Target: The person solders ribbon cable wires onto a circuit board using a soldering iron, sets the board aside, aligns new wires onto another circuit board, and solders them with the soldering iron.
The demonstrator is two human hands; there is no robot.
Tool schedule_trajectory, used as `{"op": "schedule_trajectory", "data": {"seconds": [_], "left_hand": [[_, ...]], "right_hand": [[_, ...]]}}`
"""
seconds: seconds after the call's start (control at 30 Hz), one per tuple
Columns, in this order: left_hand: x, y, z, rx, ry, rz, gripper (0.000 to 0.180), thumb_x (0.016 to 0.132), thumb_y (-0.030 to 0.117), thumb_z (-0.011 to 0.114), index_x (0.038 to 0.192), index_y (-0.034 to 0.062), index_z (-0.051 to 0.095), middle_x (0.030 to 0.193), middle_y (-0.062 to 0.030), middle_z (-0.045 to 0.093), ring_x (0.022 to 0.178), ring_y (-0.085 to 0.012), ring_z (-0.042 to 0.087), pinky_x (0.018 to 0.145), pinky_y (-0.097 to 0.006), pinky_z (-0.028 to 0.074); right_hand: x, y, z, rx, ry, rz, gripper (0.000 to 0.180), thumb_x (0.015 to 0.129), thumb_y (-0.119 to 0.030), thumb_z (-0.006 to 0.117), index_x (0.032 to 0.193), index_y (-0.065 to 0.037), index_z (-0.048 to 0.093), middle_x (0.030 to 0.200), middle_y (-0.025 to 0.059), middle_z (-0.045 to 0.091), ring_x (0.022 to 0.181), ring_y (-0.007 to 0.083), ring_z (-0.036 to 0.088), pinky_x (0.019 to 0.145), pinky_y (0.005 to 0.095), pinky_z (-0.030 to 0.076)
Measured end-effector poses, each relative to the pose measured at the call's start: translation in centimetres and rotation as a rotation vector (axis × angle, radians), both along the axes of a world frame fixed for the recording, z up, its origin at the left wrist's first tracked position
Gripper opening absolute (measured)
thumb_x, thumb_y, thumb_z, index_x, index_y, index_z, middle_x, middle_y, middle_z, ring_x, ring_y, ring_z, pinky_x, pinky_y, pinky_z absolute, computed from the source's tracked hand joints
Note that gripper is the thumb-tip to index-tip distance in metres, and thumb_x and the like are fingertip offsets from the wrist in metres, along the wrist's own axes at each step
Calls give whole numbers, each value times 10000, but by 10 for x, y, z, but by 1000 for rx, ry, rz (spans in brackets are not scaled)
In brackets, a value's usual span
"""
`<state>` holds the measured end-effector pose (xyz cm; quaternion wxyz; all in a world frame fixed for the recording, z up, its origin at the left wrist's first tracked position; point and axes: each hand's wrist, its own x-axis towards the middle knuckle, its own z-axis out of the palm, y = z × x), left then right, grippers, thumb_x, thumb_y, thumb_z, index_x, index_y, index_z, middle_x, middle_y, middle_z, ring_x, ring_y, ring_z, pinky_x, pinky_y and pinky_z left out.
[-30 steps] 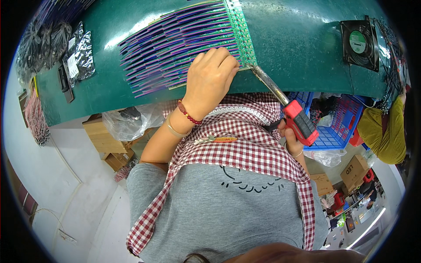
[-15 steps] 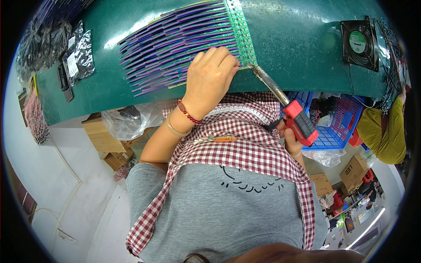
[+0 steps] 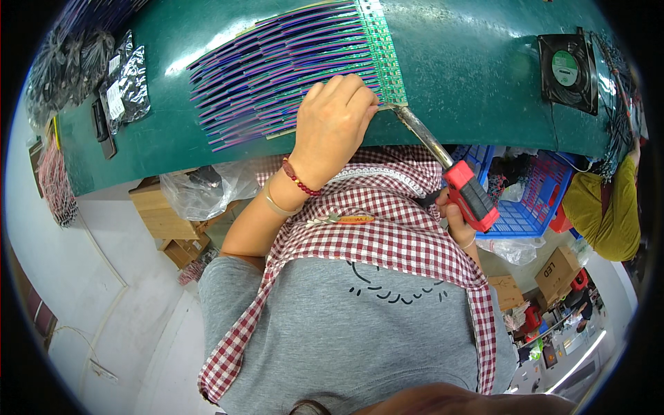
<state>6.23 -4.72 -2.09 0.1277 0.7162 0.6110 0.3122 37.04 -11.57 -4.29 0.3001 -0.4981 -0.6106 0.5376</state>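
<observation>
My left hand (image 3: 333, 121) rests over the near right part of a bundle of blue and pink wires (image 3: 277, 76). Its thumb and fingers are pinched together at the near edge of a panel of small green circuit boards (image 3: 384, 55); whatever they grip is hidden. The wires lie in rows, leading left from the panel. My right hand (image 3: 456, 220) is closed around the red and black handle of a soldering iron (image 3: 470, 195). The iron's metal shaft slants up and left, and its tip is at the panel's near corner, just right of my left fingertips.
On the green table (image 3: 470, 76) a black fan (image 3: 567, 71) stands at the right, beside dark cables (image 3: 618, 138). Dark plastic bags (image 3: 124, 90) lie at the left. Below the table edge are a blue crate (image 3: 529, 211) and cardboard boxes (image 3: 162, 214). Another person's yellow-green sleeve (image 3: 609, 214) shows at far right.
The soldering iron has shifted slightly toward me, its tip now lower at the panel's near corner. My left hand has barely moved.
</observation>
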Motion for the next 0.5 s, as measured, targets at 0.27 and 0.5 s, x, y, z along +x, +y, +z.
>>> {"op": "schedule_trajectory", "data": {"seconds": [0.27, 0.5], "left_hand": [[1, -1, 2, -1, 23, 4, 155, 736, 85, 760, 804, 86, 621, 811, -24, 577, 779, -221, 585, 657, -352, 420], [1, -1, 1, -11, 35, 3, 157, 734, 83, 761, 802, 87, 619, 814, -21, 576, 781, -217, 583, 655, -350, 411]], "right_hand": [[-1, -2, 1, -21, 7, 5, 161, 813, -126, 685, 896, 12, 672, 773, 103, 656, 657, 213, 634, 606, 317, 505], [1, -3, 0, -2, -55, 22, 189, 827, -157, 703, 898, 16, 672, 778, 107, 656, 661, 214, 631, 608, 320, 504]]}}
